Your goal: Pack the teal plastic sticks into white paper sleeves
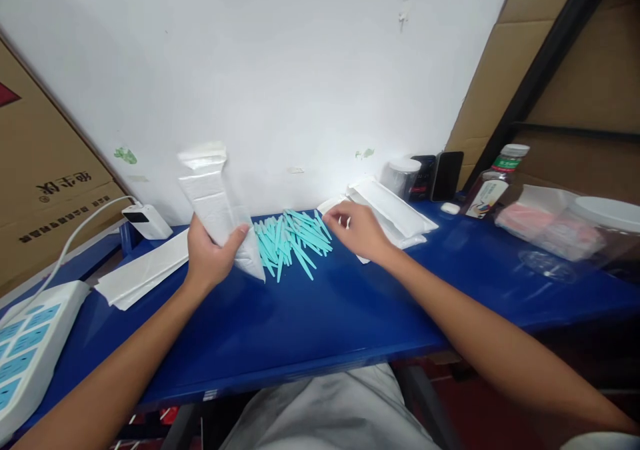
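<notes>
Upright in my left hand (214, 253) is a long white plastic packet (207, 193), gripped between thumb and fingers, with a clear lower part tapering to a corner on the table. Beside it lies a loose pile of thin teal sticks (293, 240), pointed at the ends and spread in many directions. At the pile's right edge, my right hand (357, 230) has thumb and index finger curled together in a pinch; whether something sits between the fingertips I cannot make out. White packets (393, 213) lie behind and to the right of that hand.
More flat white packets (145, 270) lie left on the blue table (320, 323). Further left are a power strip (35, 357) and a cabled white device (147, 220). On the right stand a lidded jar (400, 178), phones (447, 177), a bottle (493, 183) and a clear tub (607, 230).
</notes>
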The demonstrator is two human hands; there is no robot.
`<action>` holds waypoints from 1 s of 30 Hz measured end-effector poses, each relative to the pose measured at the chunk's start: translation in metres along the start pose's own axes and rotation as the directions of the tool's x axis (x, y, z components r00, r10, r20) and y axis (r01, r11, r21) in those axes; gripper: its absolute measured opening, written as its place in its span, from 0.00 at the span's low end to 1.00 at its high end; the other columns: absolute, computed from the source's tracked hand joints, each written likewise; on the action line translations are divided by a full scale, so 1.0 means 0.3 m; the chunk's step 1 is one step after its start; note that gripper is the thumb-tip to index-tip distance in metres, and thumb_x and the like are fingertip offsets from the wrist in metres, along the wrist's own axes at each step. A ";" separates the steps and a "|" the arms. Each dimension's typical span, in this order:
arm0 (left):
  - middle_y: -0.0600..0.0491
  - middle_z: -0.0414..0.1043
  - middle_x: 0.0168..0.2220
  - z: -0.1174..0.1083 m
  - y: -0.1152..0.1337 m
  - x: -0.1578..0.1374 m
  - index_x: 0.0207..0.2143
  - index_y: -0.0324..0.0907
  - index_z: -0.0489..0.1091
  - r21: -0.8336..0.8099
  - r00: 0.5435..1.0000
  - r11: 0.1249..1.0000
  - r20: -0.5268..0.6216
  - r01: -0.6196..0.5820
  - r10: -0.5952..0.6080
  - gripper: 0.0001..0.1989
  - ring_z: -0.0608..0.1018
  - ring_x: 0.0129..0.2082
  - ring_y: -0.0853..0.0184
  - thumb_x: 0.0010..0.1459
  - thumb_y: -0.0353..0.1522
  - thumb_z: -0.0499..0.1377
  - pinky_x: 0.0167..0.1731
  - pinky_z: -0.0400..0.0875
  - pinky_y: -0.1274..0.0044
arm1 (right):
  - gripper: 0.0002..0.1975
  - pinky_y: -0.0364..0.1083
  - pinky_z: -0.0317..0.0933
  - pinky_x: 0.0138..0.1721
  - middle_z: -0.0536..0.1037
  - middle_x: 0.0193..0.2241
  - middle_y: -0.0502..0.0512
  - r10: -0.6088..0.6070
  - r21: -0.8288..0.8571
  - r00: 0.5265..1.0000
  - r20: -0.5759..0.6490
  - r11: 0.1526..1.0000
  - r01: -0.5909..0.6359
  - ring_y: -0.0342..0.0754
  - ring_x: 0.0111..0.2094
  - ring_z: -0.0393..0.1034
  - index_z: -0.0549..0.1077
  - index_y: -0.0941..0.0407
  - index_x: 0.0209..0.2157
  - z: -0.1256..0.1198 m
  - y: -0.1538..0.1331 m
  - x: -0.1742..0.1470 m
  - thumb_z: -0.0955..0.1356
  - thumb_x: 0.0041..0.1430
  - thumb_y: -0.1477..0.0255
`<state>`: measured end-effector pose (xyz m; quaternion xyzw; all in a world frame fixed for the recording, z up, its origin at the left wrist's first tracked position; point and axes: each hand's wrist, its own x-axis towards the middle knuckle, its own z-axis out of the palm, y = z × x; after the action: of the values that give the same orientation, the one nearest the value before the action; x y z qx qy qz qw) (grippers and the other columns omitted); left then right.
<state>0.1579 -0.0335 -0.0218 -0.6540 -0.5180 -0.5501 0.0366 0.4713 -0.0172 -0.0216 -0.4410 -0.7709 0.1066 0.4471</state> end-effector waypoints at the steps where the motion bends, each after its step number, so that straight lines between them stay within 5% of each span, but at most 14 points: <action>1: 0.45 0.79 0.49 -0.002 -0.003 0.003 0.53 0.43 0.70 -0.012 1.000 1.000 0.008 0.002 -0.002 0.27 0.81 0.47 0.51 0.58 0.48 0.67 0.48 0.78 0.59 | 0.09 0.47 0.63 0.38 0.82 0.34 0.54 0.025 -0.083 0.994 0.109 0.996 -0.016 0.48 0.35 0.74 0.81 0.56 0.34 0.023 0.023 -0.004 0.71 0.70 0.69; 4: 0.45 0.76 0.54 -0.005 0.004 0.005 0.59 0.45 0.67 -0.016 0.992 1.000 0.128 -0.014 0.016 0.29 0.79 0.53 0.49 0.60 0.47 0.66 0.54 0.75 0.57 | 0.11 0.47 0.60 0.38 0.81 0.39 0.58 0.111 -0.280 0.941 0.319 0.960 -0.018 0.50 0.38 0.74 0.80 0.57 0.38 0.083 0.063 -0.019 0.74 0.67 0.63; 9: 0.43 0.72 0.59 0.006 0.032 -0.010 0.62 0.43 0.63 -0.052 0.962 0.998 0.266 -0.047 0.059 0.36 0.75 0.60 0.48 0.58 0.47 0.69 0.58 0.72 0.59 | 0.11 0.47 0.60 0.37 0.81 0.44 0.61 0.213 -0.413 0.897 0.388 0.910 -0.037 0.54 0.42 0.76 0.78 0.57 0.40 0.110 0.048 -0.026 0.73 0.69 0.62; 19: 0.45 0.74 0.58 0.007 0.027 -0.009 0.65 0.44 0.61 0.083 0.888 0.997 0.458 -0.003 -0.035 0.40 0.78 0.55 0.49 0.56 0.49 0.68 0.48 0.75 0.65 | 0.19 0.48 0.52 0.29 0.77 0.26 0.57 0.333 -0.412 0.781 0.528 0.905 -0.107 0.49 0.27 0.68 0.73 0.56 0.25 0.051 0.037 -0.003 0.66 0.73 0.67; 24: 0.47 0.78 0.52 -0.032 -0.001 0.043 0.66 0.44 0.62 0.202 0.826 0.975 0.563 -0.097 -0.035 0.39 0.80 0.47 0.51 0.57 0.49 0.66 0.42 0.73 0.68 | 0.17 0.47 0.56 0.31 0.81 0.29 0.58 0.379 -0.352 0.812 0.444 0.907 -0.231 0.49 0.29 0.71 0.73 0.56 0.29 -0.048 0.060 0.030 0.67 0.73 0.66; 30: 0.47 0.77 0.56 -0.053 -0.026 0.066 0.69 0.46 0.60 0.176 0.701 0.968 0.713 -0.179 0.000 0.40 0.81 0.50 0.51 0.57 0.46 0.66 0.44 0.73 0.69 | 0.15 0.45 0.60 0.31 0.81 0.30 0.58 0.454 -0.232 0.847 0.275 0.887 -0.400 0.47 0.28 0.71 0.74 0.57 0.32 -0.189 0.091 0.074 0.66 0.75 0.67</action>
<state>0.1386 -0.0272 -0.0045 -0.8302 -0.5202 -0.1903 -0.0620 0.5269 0.0031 0.0092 -0.6140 -0.7215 0.2096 0.2419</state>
